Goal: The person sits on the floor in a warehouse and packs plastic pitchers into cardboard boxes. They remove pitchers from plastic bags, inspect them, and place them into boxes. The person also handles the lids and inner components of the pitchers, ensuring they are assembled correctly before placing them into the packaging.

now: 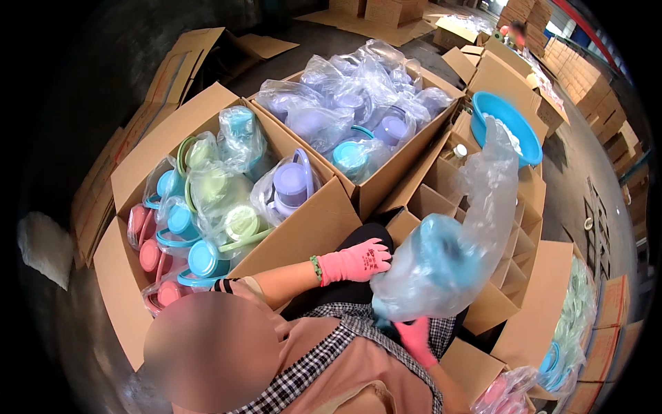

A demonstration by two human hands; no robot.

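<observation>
A blue plastic container in a clear plastic bag [431,272] is held over my lap, smeared by motion; its exact kind is hard to make out. The loose end of the bag rises up and to the right. My right hand [416,338], in a pink glove, grips the near lower end of the bagged container. My left hand [355,262], also gloved in pink, is at the bag's left side with fingers stretched toward it; whether they touch is unclear. To the left, a carton [296,238] holds bagged pink, blue, green and purple lidded jugs [289,183] with handles.
Beyond, another carton [403,169] is heaped with bagged purple and blue containers. At right stands a carton with cardboard dividers [514,269], with a blue basin [527,134] on its far end. More bagged goods [576,310] sit at lower right. Flattened cardboard [134,138] leans at left.
</observation>
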